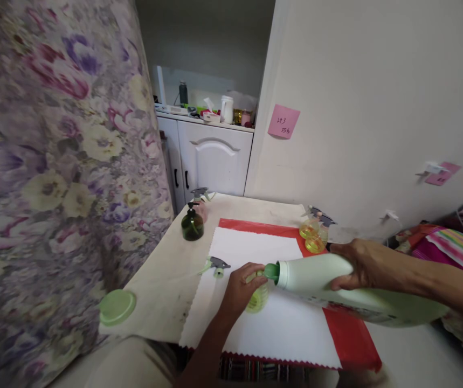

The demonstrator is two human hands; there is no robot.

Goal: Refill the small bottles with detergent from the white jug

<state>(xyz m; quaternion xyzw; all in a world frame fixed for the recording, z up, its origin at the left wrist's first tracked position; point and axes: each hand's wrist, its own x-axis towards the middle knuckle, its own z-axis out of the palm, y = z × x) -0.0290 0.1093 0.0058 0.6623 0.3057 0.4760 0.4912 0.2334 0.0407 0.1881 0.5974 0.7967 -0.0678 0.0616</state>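
My right hand (363, 265) grips a large pale-green jug (348, 291), tipped on its side with its green neck pointing left. The neck meets the mouth of a small clear bottle with yellow liquid (258, 297), which my left hand (238, 288) is wrapped around, steadying it on the white cloth (255, 323). A grey trigger spray head (217, 265) lies loose on the cloth just left of my left hand.
The white cloth lies over a red mat (354, 337) on a pale table (162, 285). Two yellow spray bottles (314, 233) stand at the back right, a dark green pump bottle (192, 223) and a pink sprayer at the back left. A green cap (117, 306) rests near the table's left edge.
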